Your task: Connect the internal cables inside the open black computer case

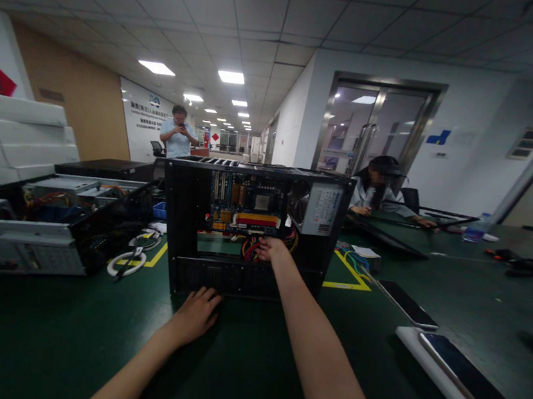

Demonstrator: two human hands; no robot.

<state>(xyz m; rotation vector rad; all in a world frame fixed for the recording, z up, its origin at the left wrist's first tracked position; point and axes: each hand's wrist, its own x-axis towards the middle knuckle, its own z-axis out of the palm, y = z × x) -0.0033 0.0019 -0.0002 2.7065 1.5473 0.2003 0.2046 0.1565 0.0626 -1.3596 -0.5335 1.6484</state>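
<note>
Computer case (208,274), one, black, upright on the green desk (246,365), its open side toward the wearer, directly before both hands. Contents: circuit board (230,196) with red and yellow slots (258,220), upper middle; power supply (324,208), pale, labelled, upper right corner; cable bundle (249,249), multicoloured, below the board. Right hand (270,249): forearm long and nearly straight, rising from the lower right and slanting leftward to the case; wrist nearly in line with the forearm; hand at the case's open side, fingers directed left and meeting the cable bundle in view; whether they pinch a wire or merely lie against it cannot be told. Left hand (194,315): forearm slanting up and rightward from the lower left; palm down on the desk, fingers slightly spread and gently bent, tips by the lower edge of the case, nothing in grasp; contact with that edge cannot be told. To the left: second computer case (41,253), opened, lying flat; white cable (126,264), coiled, between the two cases. To the right: dark phone (409,302), lying flat, near a white slab-like object (439,379).
</note>
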